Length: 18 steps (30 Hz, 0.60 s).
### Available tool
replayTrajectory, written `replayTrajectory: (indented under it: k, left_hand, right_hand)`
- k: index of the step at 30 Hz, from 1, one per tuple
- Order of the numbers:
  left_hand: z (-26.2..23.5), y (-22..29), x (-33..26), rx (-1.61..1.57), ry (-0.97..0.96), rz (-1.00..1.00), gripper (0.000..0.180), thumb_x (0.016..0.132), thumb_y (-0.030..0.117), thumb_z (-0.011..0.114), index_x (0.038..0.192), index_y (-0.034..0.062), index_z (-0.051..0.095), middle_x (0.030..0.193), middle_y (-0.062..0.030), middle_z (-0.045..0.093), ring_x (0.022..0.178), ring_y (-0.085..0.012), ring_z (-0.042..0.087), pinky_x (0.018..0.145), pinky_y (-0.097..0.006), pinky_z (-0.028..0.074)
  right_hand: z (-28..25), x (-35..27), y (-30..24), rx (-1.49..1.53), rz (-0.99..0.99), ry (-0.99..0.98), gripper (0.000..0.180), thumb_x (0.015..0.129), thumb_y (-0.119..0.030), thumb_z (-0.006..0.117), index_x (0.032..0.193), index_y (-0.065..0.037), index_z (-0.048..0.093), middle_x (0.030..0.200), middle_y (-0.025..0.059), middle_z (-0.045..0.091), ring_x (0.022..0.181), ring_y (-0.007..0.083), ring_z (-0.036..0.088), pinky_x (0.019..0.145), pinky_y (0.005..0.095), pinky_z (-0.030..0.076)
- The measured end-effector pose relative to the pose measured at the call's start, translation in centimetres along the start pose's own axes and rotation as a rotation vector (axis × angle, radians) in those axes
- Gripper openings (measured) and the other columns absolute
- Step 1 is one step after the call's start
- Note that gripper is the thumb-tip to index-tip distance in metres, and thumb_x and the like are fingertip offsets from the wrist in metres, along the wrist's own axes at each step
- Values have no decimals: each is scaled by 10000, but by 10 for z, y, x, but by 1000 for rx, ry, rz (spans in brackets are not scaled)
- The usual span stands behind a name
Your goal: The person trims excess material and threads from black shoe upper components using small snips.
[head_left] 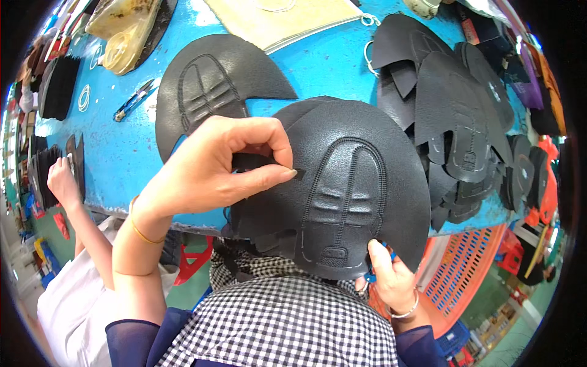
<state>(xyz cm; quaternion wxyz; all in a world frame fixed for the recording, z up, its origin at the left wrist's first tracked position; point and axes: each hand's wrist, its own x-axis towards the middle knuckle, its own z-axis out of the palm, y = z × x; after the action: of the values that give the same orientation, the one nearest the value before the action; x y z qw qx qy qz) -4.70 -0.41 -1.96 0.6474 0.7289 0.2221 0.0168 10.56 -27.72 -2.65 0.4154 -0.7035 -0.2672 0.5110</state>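
Before me is a black leather shoe upper (403, 147) with an embossed, stitched oval. More black leather lies under its left side. My left hand (214, 159) is over that side, thumb and forefinger pinched on a thin strip of black leather (300, 174); the strip's other end is hidden by the hand. My right hand (394, 281) is closed at the lower right edge, its thumb by the leather. It grips a blue-handled tool (370, 278), mostly hidden, so its kind is unclear. Another black upper (211, 76) lies flat behind my left hand.
Stacked black uppers (455, 104) cover the blue table's (333, 73) right side. A blue cutter (133, 101) lies at left, a yellowish board (275, 21) at the back. An orange plastic basket (461, 269) stands below the right edge. At far left, a co-worker's hand (63, 180) touches black pieces.
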Motion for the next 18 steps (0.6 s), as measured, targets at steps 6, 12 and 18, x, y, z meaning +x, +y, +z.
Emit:
replayTrajectory:
  k: [6, 12, 18]
  left_hand:
    - [7, -17, -9, 144, 90, 79, 109, 836, 10, 741, 818, -1, 634, 785, -24, 647, 729, -74, 595, 695, -227, 503]
    - [10, -27, -10, 177, 144, 187, 117, 810, 6, 755, 788, 8, 640, 767, -39, 655, 701, -105, 612, 668, -238, 495]
    - [8, -19, -15, 255, 162, 264, 98, 800, 9, 742, 838, 30, 654, 777, -50, 666, 702, -187, 653, 663, -277, 512]
  right_hand:
    - [-3, 0, 10, 302, 182, 39, 153, 1030, -92, 498, 1008, 44, 564, 752, 96, 646, 524, 160, 616, 487, 273, 488]
    - [-2, 3, 16, 342, 183, 65, 160, 1030, -110, 504, 1009, 36, 565, 752, 96, 636, 528, 163, 618, 487, 277, 487]
    - [-6, -1, 24, 423, 139, 51, 130, 982, -85, 582, 986, 45, 579, 748, 92, 633, 552, 174, 630, 499, 292, 512]
